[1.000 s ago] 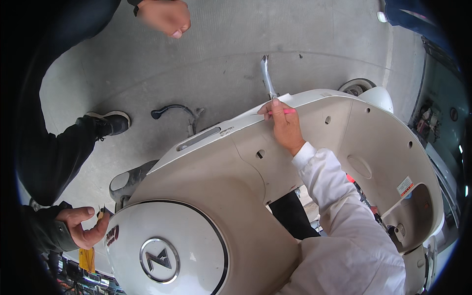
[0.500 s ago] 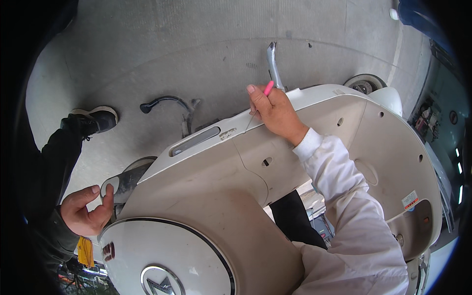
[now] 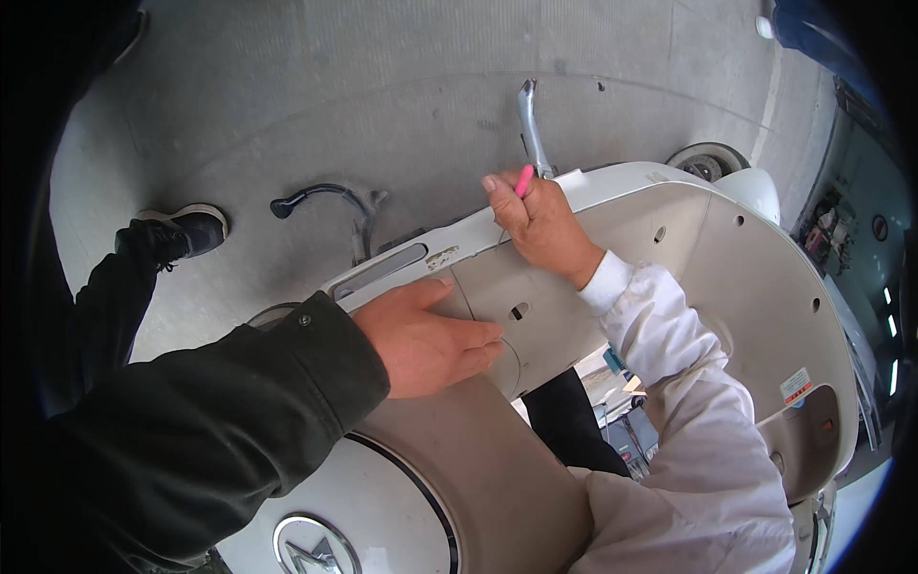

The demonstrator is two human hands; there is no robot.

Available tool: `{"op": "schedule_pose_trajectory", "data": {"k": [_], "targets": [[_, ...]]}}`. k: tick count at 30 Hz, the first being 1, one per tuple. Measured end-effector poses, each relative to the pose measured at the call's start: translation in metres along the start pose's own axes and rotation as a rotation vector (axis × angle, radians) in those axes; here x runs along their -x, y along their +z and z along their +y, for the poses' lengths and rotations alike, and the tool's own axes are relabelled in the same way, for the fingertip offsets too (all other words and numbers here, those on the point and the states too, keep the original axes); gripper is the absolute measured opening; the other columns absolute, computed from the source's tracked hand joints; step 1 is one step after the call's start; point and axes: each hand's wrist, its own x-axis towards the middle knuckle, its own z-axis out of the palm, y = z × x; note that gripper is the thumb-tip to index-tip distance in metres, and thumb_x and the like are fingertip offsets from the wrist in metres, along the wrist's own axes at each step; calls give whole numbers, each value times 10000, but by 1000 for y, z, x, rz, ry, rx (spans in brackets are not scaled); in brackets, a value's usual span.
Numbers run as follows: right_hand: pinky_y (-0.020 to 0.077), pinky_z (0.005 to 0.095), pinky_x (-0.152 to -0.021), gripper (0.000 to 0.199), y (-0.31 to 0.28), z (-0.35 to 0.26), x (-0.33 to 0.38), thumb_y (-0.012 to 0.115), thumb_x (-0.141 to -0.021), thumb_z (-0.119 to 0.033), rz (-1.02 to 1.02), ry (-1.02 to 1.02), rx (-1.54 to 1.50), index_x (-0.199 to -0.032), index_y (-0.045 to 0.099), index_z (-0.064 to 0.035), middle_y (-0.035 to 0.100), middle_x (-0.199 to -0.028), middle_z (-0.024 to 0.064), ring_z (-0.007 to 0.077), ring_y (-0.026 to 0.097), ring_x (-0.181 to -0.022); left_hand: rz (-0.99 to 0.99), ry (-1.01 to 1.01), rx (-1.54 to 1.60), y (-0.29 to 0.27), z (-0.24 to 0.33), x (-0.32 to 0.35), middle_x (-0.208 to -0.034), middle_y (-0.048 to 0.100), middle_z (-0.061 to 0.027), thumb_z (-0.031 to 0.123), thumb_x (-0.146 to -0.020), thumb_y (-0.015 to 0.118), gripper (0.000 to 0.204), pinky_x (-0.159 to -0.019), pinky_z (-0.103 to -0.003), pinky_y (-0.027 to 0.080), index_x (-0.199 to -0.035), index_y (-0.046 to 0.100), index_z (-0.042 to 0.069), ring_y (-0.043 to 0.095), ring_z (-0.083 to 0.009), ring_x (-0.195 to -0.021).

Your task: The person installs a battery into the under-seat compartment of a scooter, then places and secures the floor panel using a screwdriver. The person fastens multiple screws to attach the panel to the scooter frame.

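In the head view my right hand (image 3: 545,228), in a white sleeve, is closed around a pink-handled tool (image 3: 524,180). Its handle sticks up past my thumb, and its lower end is mostly hidden by the fist. The fist is at the white edge trim (image 3: 467,241) of a scooter's body, next to a small scuffed patch (image 3: 442,258). No left hand of mine shows. Another person's hand (image 3: 426,340), in a dark sleeve, reaches in from the left over the beige panel (image 3: 564,306), fingers stretched, close to a curved seam.
A white round cover (image 3: 382,517) with a chrome emblem lies at the bottom. Beyond the trim, a black curved lever (image 3: 330,196) and a silver lever (image 3: 531,124) stick out over the grey floor (image 3: 382,86). The other person's shoe (image 3: 196,230) stands at the left.
The other person's hand has moved right, from beside the scooter's left end to the beige panel. My right hand has barely shifted and keeps hold of the pink-handled tool.
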Motion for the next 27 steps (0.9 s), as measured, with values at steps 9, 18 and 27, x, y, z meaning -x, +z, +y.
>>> {"op": "schedule_pose_trajectory", "data": {"k": [9, 18, 27], "targets": [[409, 346, -603, 473, -5, 6, 7, 471, -1111, -325, -21, 69, -39, -753, 504, -17, 495, -656, 40, 150, 453, -618, 20, -71, -219, 18, 7, -33, -1647, 263, -217, 411, -1000, 579, 832, -1243, -350, 263, -1614, 197, -1, 212, -360, -1545], [542, 350, -775, 190, -23, 23, 54, 590, -1054, -221, 405, 121, 8, -1090, 672, -53, 718, -854, 115, 249, 718, -784, 4, -104, -567, 28, 22, -40, -1646, 208, -285, 400, -995, 582, 857, -1242, -356, 240, -1608, 169, -34, 185, -402, -1547], [492, 465, -703, 159, -15, 34, 63, 562, -1034, -230, 364, 41, 543, -1000, 624, -87, 702, -783, 106, 366, 652, -730, -16, -62, -875, 33, 31, -44, -1656, 160, -306, 480, -1001, 535, 879, -1262, -384, 180, -1604, 174, -47, 127, -413, -1550]]}}
